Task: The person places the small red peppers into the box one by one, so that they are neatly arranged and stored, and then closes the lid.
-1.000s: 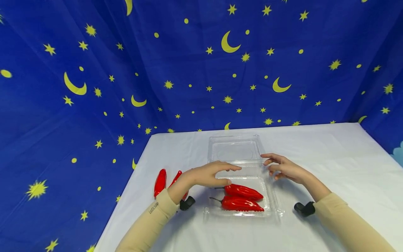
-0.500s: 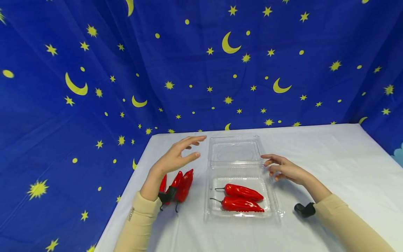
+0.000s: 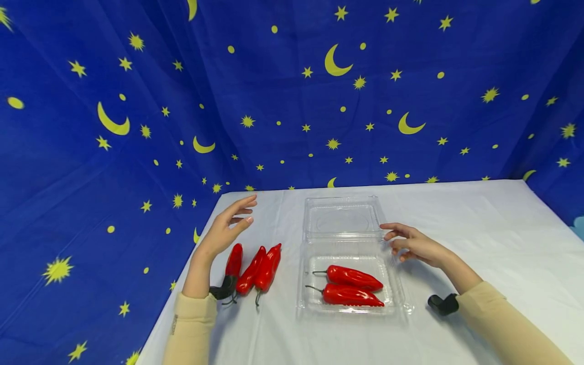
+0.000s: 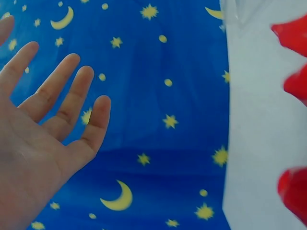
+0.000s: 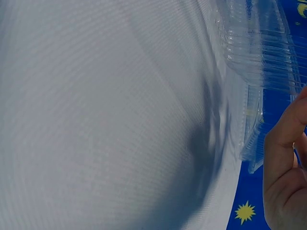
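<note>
Blue cloth backdrop (image 3: pixel 292 96): yellow moons, stars.
White-draped bench (image 3: pixel 479 228): carries container, peppers.
Clear plastic hinged container (image 3: pixel 347 248): lid (image 3: pixel 344 220) laid back; likely light, flexy, easily creased; take by rim.
Left hand (image 3: pixel 222 231): fingers loosely spread, holding nothing; left of container.
Right hand (image 3: pixel 416 246): fingers loosely bent, gripping nothing; beside container, contact unclear.
Glossy red long peppers (image 3: pixel 353 295): two in container base, three loose (image 3: pixel 268 267) to its left; probably light, firm, slick; grip mid-body.
Dark sleeve print (image 3: pixel 174 324): left cuff, illegible; no brands seen.

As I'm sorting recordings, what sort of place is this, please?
Probably a makeshift filming booth: blue moon-and-star fabric hangs behind and beside a white-clothed table, and black wrist cameras show.
</note>
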